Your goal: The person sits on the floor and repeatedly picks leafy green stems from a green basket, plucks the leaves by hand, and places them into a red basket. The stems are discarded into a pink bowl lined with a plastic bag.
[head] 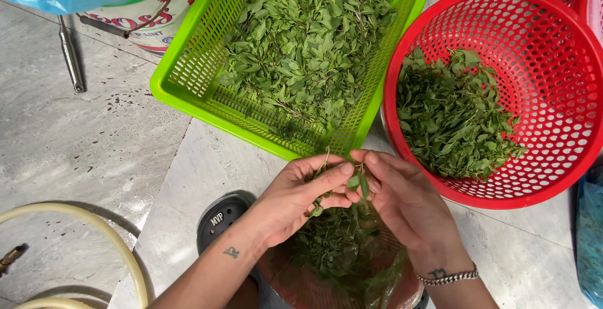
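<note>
Both hands meet over the leaves: left hand (298, 199) and right hand (402, 202) pinch a green leafy sprig (357, 180). Far side, green rectangular plastic basket (188, 73); right, round red plastic colander (565, 95).

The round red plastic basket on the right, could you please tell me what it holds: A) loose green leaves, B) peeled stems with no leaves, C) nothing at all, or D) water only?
A: the round red plastic basket holds a pile of loose green leaves, heaped toward its left side, with bare red mesh showing on its right.

The red basket (502, 14) and hose (94, 227) are cut off by edges.
</note>
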